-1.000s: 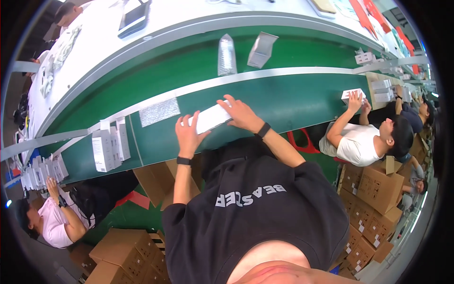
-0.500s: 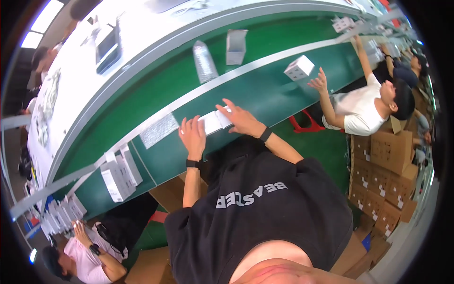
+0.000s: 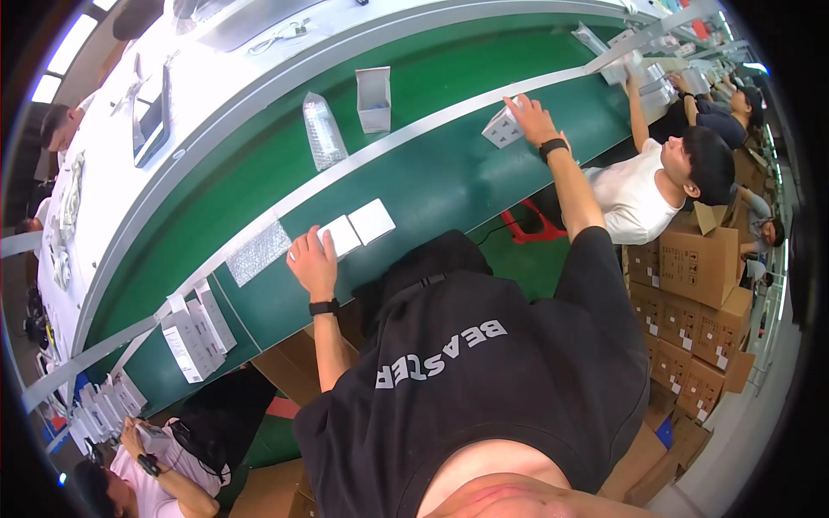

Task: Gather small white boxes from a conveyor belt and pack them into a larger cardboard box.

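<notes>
My left hand (image 3: pixel 313 264) rests at the near-left end of a small white box (image 3: pixel 344 236), its fingers stretched out and touching it. A second white box (image 3: pixel 372 221) lies against that one's right end on the green work surface. Reaching out to the far right, my right hand (image 3: pixel 537 123) grips a white carton (image 3: pixel 502 129) with printed marks, fingers over its top and side. Left of my left hand lies a flat sheet of bubble wrap (image 3: pixel 257 254).
Beyond the white divider strip stand an open white box (image 3: pixel 374 99) and a bubble-wrapped item (image 3: pixel 324 131). White cartons (image 3: pixel 197 332) stand at left. Co-workers sit on both sides, one in a white shirt (image 3: pixel 630 194) at right. Brown cartons (image 3: pixel 691 319) are stacked behind.
My right hand has left the small boxes and reached far right onto the carton there. My left hand stays by the boxes. The white-shirted co-worker's raised hand is now mostly hidden behind my arm.
</notes>
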{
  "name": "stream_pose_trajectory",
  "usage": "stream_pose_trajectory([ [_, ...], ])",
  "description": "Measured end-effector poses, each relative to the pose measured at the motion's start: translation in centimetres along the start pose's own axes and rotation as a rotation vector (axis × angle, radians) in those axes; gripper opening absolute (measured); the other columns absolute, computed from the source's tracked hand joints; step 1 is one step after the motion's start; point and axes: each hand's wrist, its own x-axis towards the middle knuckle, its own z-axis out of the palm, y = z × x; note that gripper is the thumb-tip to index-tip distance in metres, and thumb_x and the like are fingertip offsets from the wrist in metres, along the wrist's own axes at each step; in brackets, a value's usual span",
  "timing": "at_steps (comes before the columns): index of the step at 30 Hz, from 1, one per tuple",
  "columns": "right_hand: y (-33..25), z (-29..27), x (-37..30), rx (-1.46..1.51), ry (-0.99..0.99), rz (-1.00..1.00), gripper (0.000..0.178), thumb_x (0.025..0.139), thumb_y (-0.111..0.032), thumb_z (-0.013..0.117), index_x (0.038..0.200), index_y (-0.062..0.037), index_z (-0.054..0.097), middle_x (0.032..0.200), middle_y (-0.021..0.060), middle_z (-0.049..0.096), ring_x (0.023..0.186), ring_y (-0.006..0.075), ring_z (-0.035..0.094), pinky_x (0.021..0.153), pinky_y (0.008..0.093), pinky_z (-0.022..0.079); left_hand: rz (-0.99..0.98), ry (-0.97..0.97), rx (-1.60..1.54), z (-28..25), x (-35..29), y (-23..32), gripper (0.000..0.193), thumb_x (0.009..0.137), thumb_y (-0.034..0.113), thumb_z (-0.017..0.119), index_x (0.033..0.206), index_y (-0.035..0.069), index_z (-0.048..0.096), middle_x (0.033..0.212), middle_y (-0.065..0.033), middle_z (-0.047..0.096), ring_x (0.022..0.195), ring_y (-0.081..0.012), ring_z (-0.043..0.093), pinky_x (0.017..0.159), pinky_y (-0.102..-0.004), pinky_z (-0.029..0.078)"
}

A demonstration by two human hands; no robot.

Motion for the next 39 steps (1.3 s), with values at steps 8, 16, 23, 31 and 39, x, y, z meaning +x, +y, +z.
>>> stream_pose_trajectory([
  [8,-3.3,-0.8,0.4,0.563,-0.218,0.025,0.082,0.056,-0.042,0.087,0.122,-0.0088,0.051,0.113,0.0214,0.056,0.1,0.0432,0.06,0.084,0.0501,0.052,-0.057,0.033,0.001,0.0,-0.2,0.5,0.026,0.096,0.034,0.056,0.112,0.016,0.065,0.106,-0.0028,0.063,0.109,-0.0238,0.055,0.1,-0.0441,0.037],
  [16,-24.5,-10.5,-3.4,0.847,-0.055,-0.49,0.088,0.059,-0.038,0.088,0.132,-0.0103,0.048,0.12,0.0144,0.054,0.108,0.0359,0.055,0.088,0.0448,0.051,-0.02,0.014,0.011,0.1,-0.4,0.8,0.026,0.095,0.033,0.056,0.113,0.016,0.064,0.104,-0.0034,0.062,0.108,-0.0241,0.055,0.098,-0.0439,0.037],
  [23,-25.9,-11.9,-3.4,0.815,-0.137,-0.48,0.092,0.06,-0.036,0.088,0.136,-0.0102,0.044,0.127,0.0135,0.05,0.112,0.0363,0.053,0.091,0.0443,0.051,0.006,-0.009,0.0,-1.4,-0.1,0.4,0.028,0.095,0.031,0.055,0.116,0.014,0.062,0.106,-0.0057,0.063,0.106,-0.0258,0.057,0.096,-0.0463,0.038],
  [31,-26.9,-14.1,-4.9,0.739,-0.192,-0.382,0.095,0.061,-0.03,0.089,0.14,-0.0099,0.039,0.135,0.0158,0.045,0.112,0.04,0.054,0.088,0.0475,0.052,-0.278,0.021,-0.14,-0.7,0.8,0.5,0.025,0.095,0.031,0.055,0.091,0.011,0.068,0.086,-0.0061,0.064,0.096,-0.0231,0.058,0.086,-0.0423,0.04],
  [39,-28.0,-12.4,-5.1,0.748,-0.175,-0.319,0.1,0.06,-0.016,0.09,0.143,-0.0094,0.034,0.136,0.0193,0.039,0.11,0.0434,0.055,0.086,0.0469,0.053,-0.162,0.229,0.007,0.5,0.7,0.4,0.026,0.094,0.028,0.056,0.076,0.011,0.065,0.077,-0.0032,0.06,0.084,-0.023,0.055,0.08,-0.0392,0.04],
])
